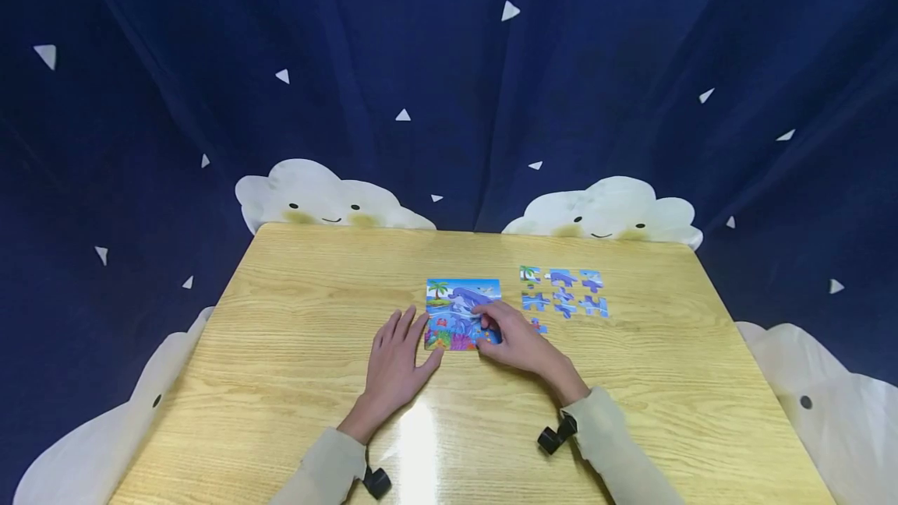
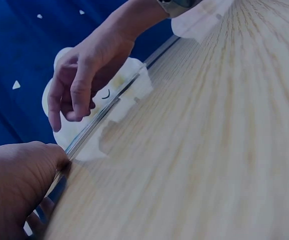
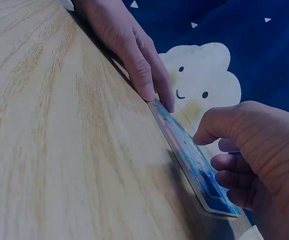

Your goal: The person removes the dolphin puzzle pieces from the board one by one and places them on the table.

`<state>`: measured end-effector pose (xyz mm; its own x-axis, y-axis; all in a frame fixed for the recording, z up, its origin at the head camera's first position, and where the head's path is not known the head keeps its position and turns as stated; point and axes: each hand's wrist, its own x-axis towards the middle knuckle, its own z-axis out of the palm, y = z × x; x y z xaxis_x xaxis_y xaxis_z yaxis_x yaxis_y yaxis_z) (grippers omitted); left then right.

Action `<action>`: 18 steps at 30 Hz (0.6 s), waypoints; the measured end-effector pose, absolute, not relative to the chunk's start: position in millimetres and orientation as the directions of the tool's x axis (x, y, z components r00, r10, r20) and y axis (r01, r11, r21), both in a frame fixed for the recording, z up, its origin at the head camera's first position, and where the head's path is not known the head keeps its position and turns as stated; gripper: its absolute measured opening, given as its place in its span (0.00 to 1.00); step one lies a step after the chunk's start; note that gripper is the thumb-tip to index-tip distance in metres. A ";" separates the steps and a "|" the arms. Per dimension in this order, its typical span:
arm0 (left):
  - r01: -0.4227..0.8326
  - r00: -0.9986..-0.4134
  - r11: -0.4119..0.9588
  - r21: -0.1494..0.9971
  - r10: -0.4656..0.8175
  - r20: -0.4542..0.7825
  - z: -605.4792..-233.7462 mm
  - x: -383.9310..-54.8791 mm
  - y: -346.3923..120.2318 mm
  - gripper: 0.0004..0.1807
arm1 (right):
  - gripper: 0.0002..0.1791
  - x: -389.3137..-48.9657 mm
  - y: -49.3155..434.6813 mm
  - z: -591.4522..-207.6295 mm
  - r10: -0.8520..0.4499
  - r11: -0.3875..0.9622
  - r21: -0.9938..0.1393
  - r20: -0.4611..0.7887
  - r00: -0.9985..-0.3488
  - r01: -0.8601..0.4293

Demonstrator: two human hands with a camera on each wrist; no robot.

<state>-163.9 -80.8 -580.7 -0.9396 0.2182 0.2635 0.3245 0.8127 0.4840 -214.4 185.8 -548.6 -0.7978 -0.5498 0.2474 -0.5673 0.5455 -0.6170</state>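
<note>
A flat picture board (image 1: 452,318) with a dolphin, palm tree and coral scene lies on the wooden table. My left hand (image 1: 398,365) rests at its left edge, fingers extended and thumb near the lower left corner. Over the board's right part hovers my right hand (image 1: 519,343), its fingers loosely bent. In the right wrist view, the right hand (image 3: 257,150) has thumb and fingers apart, with nothing seen between them. The board's lower right is partly hidden by this hand. Several loose jigsaw pieces (image 1: 535,301) lie to the right, including a small one (image 1: 538,326) beside the right hand.
The wooden table (image 1: 295,333) reaches out on all sides of the board. Behind it hangs a dark blue curtain (image 1: 351,100) with white triangles and clouds. A small black camera (image 1: 549,440) sits on the right wrist, another (image 1: 377,482) on the left.
</note>
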 end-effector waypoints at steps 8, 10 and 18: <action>0.322 -0.942 0.820 0.474 0.226 0.248 -581.5 -164.3 -81.0 0.39 | 0.29 -215.9 178.8 -552.5 -0.574 0.610 -0.590 0.132 -0.808 -0.529; 0.322 -0.942 0.821 0.472 0.227 0.249 -582.0 -164.6 -81.2 0.39 | 0.30 -215.6 177.3 -552.2 -0.576 0.634 -0.565 0.112 -0.810 -0.529; 0.325 -0.940 0.819 0.474 0.224 0.257 -581.4 -163.7 -81.3 0.39 | 0.29 -213.9 173.7 -546.7 -0.570 0.667 -0.546 0.063 -0.819 -0.506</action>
